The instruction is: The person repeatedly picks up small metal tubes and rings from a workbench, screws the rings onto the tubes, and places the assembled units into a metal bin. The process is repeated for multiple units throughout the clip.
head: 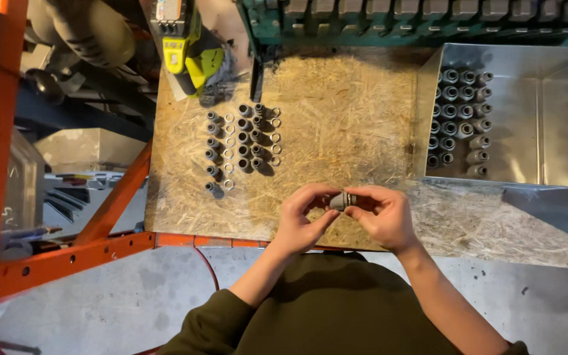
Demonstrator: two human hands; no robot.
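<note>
Over the near edge of the chipboard tabletop, I have both hands raised together, so the small grey fitting sits where I can see it. My left hand and right hand each pinch it from one side, between the fingertips. Rows of like fittings stand sorted beyond; more fill the metal tray to the right.

Yellow-green power drill at board's far edge; orange frame left
</note>
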